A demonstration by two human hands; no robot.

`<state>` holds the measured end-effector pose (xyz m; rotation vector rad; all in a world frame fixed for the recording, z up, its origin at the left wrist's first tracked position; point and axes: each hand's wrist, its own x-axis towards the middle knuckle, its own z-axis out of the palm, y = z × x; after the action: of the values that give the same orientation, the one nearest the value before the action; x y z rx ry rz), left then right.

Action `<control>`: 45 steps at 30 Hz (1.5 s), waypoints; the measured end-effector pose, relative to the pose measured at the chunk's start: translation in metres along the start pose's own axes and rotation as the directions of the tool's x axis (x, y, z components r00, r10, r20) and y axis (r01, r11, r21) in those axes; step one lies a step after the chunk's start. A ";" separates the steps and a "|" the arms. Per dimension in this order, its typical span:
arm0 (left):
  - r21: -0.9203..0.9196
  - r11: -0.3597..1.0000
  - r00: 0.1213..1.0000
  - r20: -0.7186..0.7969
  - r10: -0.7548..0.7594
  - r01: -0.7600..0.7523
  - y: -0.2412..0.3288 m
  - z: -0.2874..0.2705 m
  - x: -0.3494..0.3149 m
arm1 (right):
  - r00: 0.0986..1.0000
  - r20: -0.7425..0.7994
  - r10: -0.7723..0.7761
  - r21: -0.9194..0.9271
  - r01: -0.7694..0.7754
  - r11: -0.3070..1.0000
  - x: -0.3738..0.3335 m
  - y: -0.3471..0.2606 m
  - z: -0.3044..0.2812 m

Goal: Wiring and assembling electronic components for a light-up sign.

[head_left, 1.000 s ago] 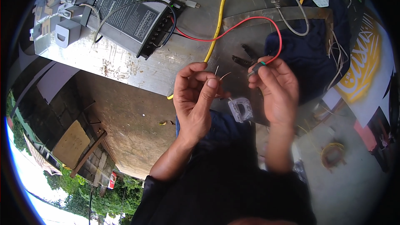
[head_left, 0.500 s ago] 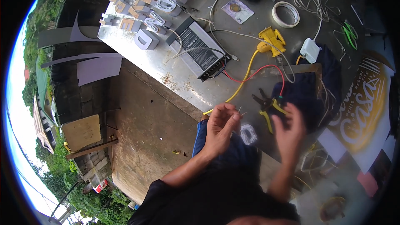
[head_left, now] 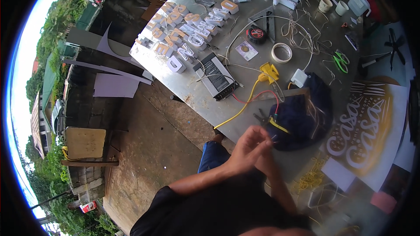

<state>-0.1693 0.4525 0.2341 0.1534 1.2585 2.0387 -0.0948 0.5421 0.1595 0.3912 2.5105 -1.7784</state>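
My left hand (head_left: 250,149) is closed in a pinch above the near edge of the table, its fingertips pressed together. What it pinches is too small to make out. My right hand (head_left: 267,162) is close against it, mostly covered by the left, so its fingers are hidden. Just beyond my hands lies a pair of wire strippers (head_left: 279,126) with yellow handles and dark jaws, partly covered by my fingers. A red wire (head_left: 264,92) runs toward it from a grey power supply box (head_left: 213,78). Dark blue cloth (head_left: 297,122) lies right of the strippers.
Rows of white block letters (head_left: 177,64) stand at the table's far left. Farther back are a tape measure (head_left: 257,34), a masking tape roll (head_left: 281,53), a yellow connector (head_left: 267,73), a white adapter (head_left: 299,78) and green-handled scissors (head_left: 341,61). A printed sign (head_left: 372,126) lies right.
My right hand has moved left from beside the wire strippers to meet my left hand. The view has shifted, showing more of the far table. The small white letter near my left hand no longer shows.
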 end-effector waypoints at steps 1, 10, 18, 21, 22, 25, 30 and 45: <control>0.060 0.997 0.999 0.014 0.041 -0.042 0.003 0.005 0.000 | 0.998 -0.056 -0.027 0.124 0.034 0.992 -0.001 -0.010 -0.001; 0.754 0.333 0.811 0.437 0.388 -0.566 0.079 0.036 0.003 | 0.975 0.016 -0.220 0.965 0.043 0.259 0.021 0.021 0.010; 0.653 0.506 0.823 0.392 0.412 -0.564 0.100 -0.076 -0.010 | 0.962 -0.067 0.265 0.925 -0.040 0.378 0.116 -0.100 -0.024; 0.755 0.533 0.897 0.166 0.409 -0.382 0.104 -0.142 -0.008 | 0.974 -0.154 0.168 0.891 0.063 0.449 0.174 -0.123 -0.030; 0.759 0.587 0.920 0.041 0.390 -0.283 0.107 -0.164 -0.009 | 0.967 -0.195 0.161 0.866 0.093 0.491 0.197 -0.126 -0.031; 0.771 0.634 0.876 -0.261 0.405 -0.064 0.109 -0.233 -0.005 | 0.941 -0.305 0.146 0.813 0.177 0.554 0.270 -0.120 -0.038; 0.508 0.854 0.614 -0.712 0.341 0.115 0.087 -0.363 -0.029 | 0.895 -0.359 0.263 0.818 0.166 0.551 0.407 -0.094 -0.024; 0.230 0.760 0.440 -0.894 -0.081 0.608 -0.025 -0.482 -0.149 | 0.626 -0.431 0.650 0.813 -0.043 0.581 0.586 -0.024 0.008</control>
<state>-0.2637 0.0123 0.0042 -0.9501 2.2163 1.2644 -0.6680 0.6333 0.0757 1.8262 1.4681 -2.7011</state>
